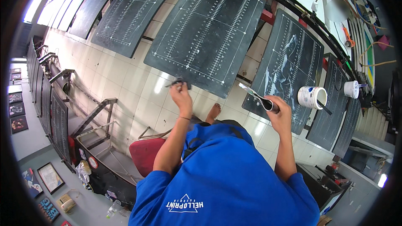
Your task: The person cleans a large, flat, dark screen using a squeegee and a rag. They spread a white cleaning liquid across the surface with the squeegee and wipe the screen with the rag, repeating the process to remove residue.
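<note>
My left hand [182,100] is closed around a dark, crumpled piece that looks like cloth [186,84], at the near edge of a dark board with white ruler marks [205,37]. My right hand [279,116] grips the dark handle of a flat spatula-like tool [253,93]. White smears cover its far end, which points left; its exact kind is unclear. Beyond that hand lies a second marked board [278,65], streaked with white paste. On this board's right side stands a white tub [305,98] with a dark stick leaning out.
More dark marked boards [130,12] extend to the left and right. A small white cup [351,88] sits farther right, near an orange-handled tool [347,37]. Behind my left arm is a red chair [144,155]; metal framing [94,119] stands left. My bare foot [214,111] is on white tile.
</note>
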Available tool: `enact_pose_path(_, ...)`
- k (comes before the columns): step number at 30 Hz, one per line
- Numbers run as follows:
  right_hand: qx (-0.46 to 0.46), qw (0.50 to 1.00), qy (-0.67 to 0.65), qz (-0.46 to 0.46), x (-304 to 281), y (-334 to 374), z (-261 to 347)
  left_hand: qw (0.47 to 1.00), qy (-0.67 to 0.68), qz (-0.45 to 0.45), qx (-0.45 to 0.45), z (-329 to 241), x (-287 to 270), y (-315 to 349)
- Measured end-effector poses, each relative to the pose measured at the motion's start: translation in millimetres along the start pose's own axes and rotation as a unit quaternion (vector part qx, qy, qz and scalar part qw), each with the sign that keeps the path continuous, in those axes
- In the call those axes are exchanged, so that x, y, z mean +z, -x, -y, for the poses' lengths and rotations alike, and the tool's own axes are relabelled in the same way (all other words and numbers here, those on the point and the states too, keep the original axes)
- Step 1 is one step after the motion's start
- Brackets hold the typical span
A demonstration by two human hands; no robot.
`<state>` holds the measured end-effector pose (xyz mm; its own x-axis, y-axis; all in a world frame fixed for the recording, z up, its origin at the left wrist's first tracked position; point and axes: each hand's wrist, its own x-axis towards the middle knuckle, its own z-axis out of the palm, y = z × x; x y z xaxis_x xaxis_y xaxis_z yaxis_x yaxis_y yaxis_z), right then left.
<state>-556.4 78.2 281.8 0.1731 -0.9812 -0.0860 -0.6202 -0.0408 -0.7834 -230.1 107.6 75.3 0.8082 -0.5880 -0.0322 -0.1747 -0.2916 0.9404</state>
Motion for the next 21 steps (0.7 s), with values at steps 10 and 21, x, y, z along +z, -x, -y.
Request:
enact_pose_path(10,0.001,0.995,-0.08,-0.056,-11,-9,-8,0.88,-0.072,0.432,0.183,-60,15,131)
enact_pose_path(21,0.113,0.964,-0.135,-0.2,-22,70,-68,0.571,-0.268,0.525,0.572,-104,41,51)
